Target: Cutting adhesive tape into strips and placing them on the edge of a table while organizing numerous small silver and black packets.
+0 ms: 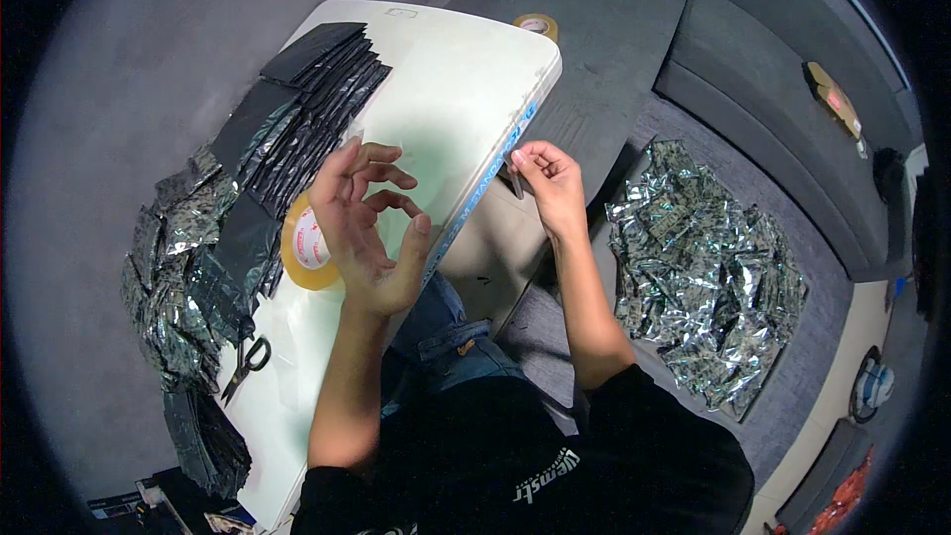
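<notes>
My left hand [369, 228] is raised over the white table with its palm up and fingers curled but apart, holding nothing. Under and beside it lies a roll of clear yellowish packing tape [300, 256]. At the table's right edge, my right hand [555, 186] pinches thumb and fingertips together. A small, narrow dark piece [516, 183] shows by those fingertips; its kind cannot be made out. Along that edge runs a blue printed strip [479, 188]. Overlapping black plastic packets [297, 104] fan out in a row along the table's left side.
Black-handled scissors [245, 367] lie near the table's lower left. Shiny crumpled packets [170, 282] spread along the left edge, and a large pile of them [705, 282] sits to my right. Another tape roll [536, 26] rests on the grey sofa [609, 0], beyond the table corner.
</notes>
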Demonstrator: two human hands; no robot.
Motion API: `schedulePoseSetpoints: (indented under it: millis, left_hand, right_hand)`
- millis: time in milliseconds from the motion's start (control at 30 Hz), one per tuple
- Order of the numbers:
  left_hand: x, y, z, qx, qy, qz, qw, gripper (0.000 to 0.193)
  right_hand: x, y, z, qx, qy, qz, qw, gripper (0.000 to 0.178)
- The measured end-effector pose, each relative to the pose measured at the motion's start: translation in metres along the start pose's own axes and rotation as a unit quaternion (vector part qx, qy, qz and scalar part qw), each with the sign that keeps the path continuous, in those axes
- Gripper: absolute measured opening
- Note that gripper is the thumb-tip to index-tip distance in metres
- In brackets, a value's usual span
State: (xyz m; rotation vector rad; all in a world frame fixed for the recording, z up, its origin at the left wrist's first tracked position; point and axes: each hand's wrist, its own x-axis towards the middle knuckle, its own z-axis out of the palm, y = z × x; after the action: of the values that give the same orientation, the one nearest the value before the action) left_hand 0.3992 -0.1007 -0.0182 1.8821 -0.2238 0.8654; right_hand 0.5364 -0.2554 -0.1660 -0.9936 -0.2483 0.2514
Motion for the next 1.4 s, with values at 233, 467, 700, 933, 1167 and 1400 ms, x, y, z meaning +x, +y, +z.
schedulePoseSetpoints:
  millis: [233, 467, 700, 933, 1167, 1400]
  left_hand:
    - [-0.001, -0.002, -0.002, 0.017, -0.009, 0.000, 1.000, 0.083]
    - [-0.002, 0.000, -0.002, -0.006, 0.004, -0.005, 1.000, 0.081]
    - [-0.003, -0.002, -0.002, -0.007, 0.002, -0.003, 1.000, 0.082]
    - [-0.004, -0.002, -0.001, -0.010, 0.003, -0.004, 1.000, 0.082]
    - [-0.004, -0.001, 0.000, -0.012, 0.001, -0.008, 1.000, 0.081]
    - [-0.002, 0.007, 0.004, -0.038, 0.006, -0.025, 0.999, 0.082]
  right_hand:
    - [0.009, 0.008, 0.001, -0.015, -0.006, -0.004, 1.000, 0.008]
    - [0.011, 0.009, 0.006, -0.028, -0.002, 0.003, 1.000, 0.010]
    - [0.012, 0.012, 0.004, -0.027, -0.001, 0.003, 1.000, 0.010]
    - [0.014, 0.017, 0.001, -0.040, 0.008, 0.010, 0.999, 0.009]
    - [0.016, 0.017, 0.000, -0.047, 0.008, 0.000, 0.999, 0.011]
    - [0.018, 0.012, 0.000, -0.039, 0.044, -0.003, 0.998, 0.026]
